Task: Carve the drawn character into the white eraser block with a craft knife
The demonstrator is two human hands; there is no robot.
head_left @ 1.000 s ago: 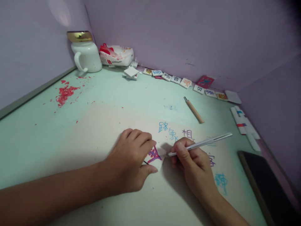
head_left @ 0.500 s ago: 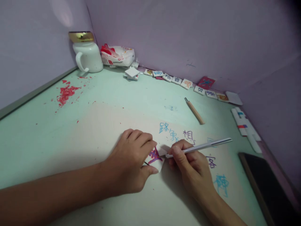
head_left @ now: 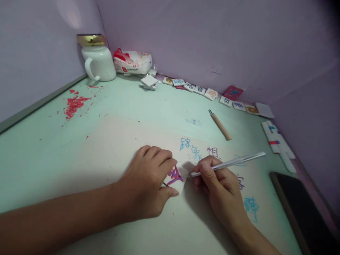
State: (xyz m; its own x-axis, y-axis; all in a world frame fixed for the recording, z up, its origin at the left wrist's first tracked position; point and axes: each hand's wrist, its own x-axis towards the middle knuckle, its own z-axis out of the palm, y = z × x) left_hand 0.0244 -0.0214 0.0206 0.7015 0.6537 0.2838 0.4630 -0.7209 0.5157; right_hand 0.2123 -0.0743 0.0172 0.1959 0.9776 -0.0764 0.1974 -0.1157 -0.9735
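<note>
**White tile under the blade tip, both hands closed**

White square tile (head_left: 175, 177), red-purple character on its face, lies flat on the table (head_left: 39, 166), near the front centre. Left hand (head_left: 148, 184) is clamped on it: fingers curled over the top-left edge, thumb pressed against the lower edge. Right hand (head_left: 216, 180) is closed in a pen grip on a thin silver carving knife (head_left: 228, 163); the tip touches the tile's right edge, the shaft slants up and right.

Around them: blue and purple characters written on the table (head_left: 196, 150) just behind the hands. A wooden-handled tool (head_left: 220, 124) lies loose further back. A row of finished tiles (head_left: 209, 94) runs along the back wall, with a small stack of blank tiles (head_left: 148, 82) at its left end. White mug with a gold lid (head_left: 97, 60) and a red-white packet (head_left: 132, 62) sit in the far corner. Red shavings (head_left: 74, 106) are scattered at far left. White markers (head_left: 277, 143) and a dark flat slab (head_left: 302, 209) lie at right.

Risks, as judgement: the left thumb and fingertips sit close to the blade's line, so a slip off the tile's edge could nick them. The tile is held by finger pressure alone, so a hard push could skid or rotate it and gouge the character. The loose tool and markers are well apart, with little chance of a knock.
</note>
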